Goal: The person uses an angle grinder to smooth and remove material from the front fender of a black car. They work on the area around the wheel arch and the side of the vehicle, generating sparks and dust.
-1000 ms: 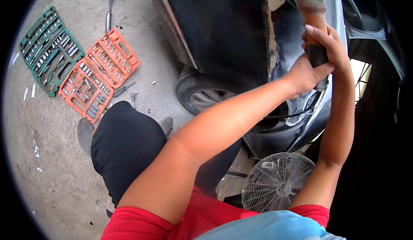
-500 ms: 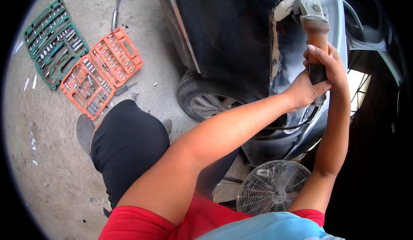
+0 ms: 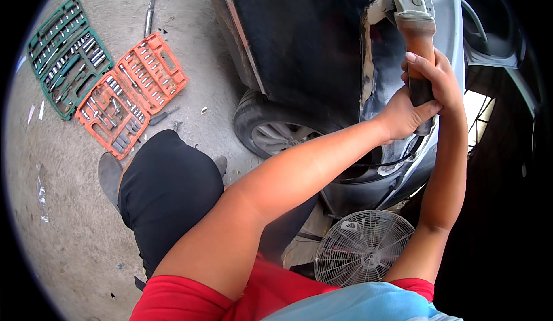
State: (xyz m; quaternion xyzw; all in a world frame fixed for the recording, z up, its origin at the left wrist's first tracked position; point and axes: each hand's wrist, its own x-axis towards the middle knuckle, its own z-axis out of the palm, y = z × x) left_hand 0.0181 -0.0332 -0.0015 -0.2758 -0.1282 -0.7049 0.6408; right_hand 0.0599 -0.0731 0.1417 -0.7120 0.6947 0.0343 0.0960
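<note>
Both of my hands are closed round an orange and black angle grinder (image 3: 422, 44). My left hand (image 3: 401, 115) wraps the rear end of its body, and my right hand (image 3: 440, 82) grips farther forward, its thumb along the orange casing. The grinder's head rests at or close against the car body panel (image 3: 446, 27), beside a strip of chipped, peeling filler (image 3: 368, 62); the exact contact of its disc is hidden. From the rear of the tool a black cord (image 3: 397, 161) runs down past the bumper.
On the concrete floor at left lie an open orange socket set case (image 3: 151, 103), an open green socket set case (image 3: 92, 85) and a hammer (image 3: 150, 16). The car wheel (image 3: 276, 131) stands close ahead. A round wire-guarded fan (image 3: 363, 252) is near my body.
The grinder and both hands have shifted slightly left and up along the panel. My grip is the same, and the whole view has moved a little.
</note>
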